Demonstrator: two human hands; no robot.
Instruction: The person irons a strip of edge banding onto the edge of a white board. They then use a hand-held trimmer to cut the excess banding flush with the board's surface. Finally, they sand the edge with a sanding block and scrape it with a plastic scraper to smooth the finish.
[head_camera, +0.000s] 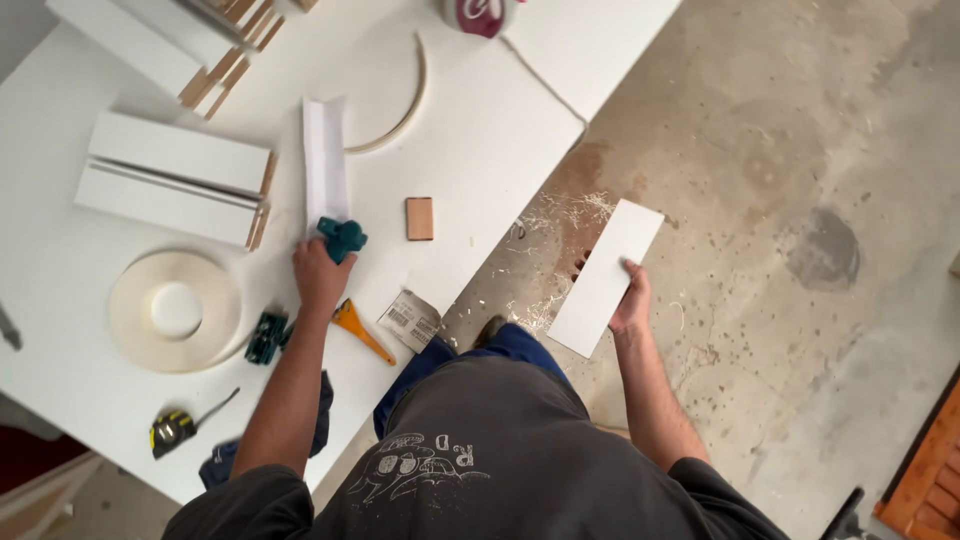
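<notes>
My left hand (318, 275) reaches across the white table (480, 150) and grips a small teal tool (342, 238) that lies at the near end of a narrow white strip (325, 160). My right hand (632, 300) hangs off the table's side over the concrete floor and holds a white rectangular panel (605, 275) by its right edge, tilted.
On the table lie stacked white panels (175, 175), a roll of white edge tape (175, 310), a curved strip (400, 115), a small wooden block (420, 218), an orange-handled scraper (360, 328), a second teal tool (267, 338), a tape measure (172, 430) and a crumpled label (410, 320). Shavings litter the floor (560, 215).
</notes>
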